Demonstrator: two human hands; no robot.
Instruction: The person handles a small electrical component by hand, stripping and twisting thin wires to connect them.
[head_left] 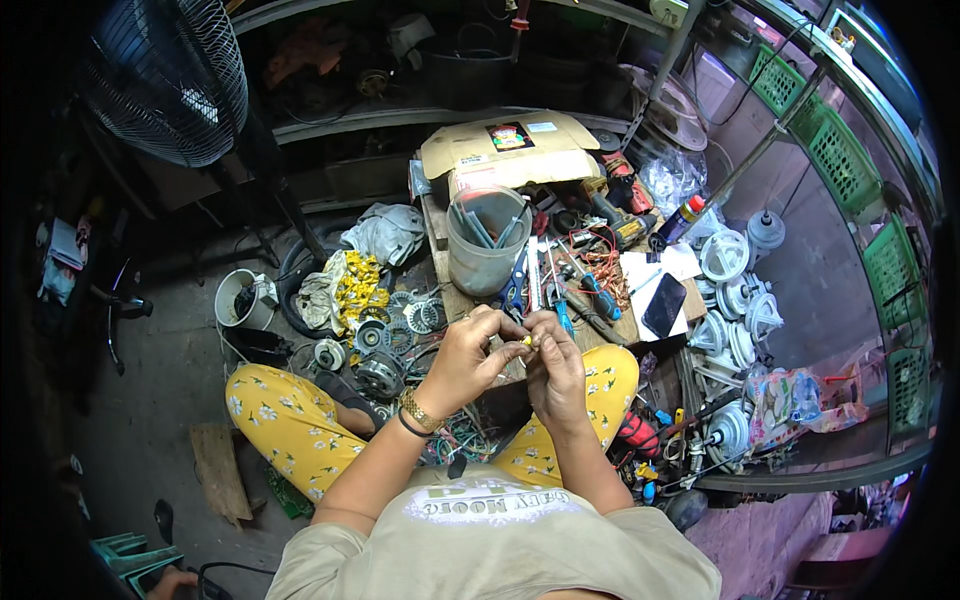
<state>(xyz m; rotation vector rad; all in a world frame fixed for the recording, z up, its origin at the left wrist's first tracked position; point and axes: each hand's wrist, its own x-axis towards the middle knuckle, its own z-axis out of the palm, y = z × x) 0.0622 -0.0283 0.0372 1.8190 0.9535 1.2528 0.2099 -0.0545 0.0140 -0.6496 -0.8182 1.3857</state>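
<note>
My left hand (pixel 474 352), with a gold watch (pixel 420 410) on its wrist, meets my right hand (pixel 556 368) above my lap. Between the fingertips of both is a small yellow piece (pixel 527 341), too small to name and partly covered by the fingers. Just beyond my hands lie scissors with blue handles (pixel 514 288), a screwdriver with a blue handle (pixel 603 302) and a tangle of copper wire (pixel 606 268). Coloured wires (pixel 456 440) lie below, between my legs.
A grey bucket (pixel 486 255) stands on the low bench before a cardboard box (pixel 510 150). A phone (pixel 664 305) rests on paper at right, beside white plastic parts (pixel 735 305). Motor parts (pixel 380 374) and yellow cloth (pixel 360 287) lie left. A standing fan (pixel 170 80) is far left.
</note>
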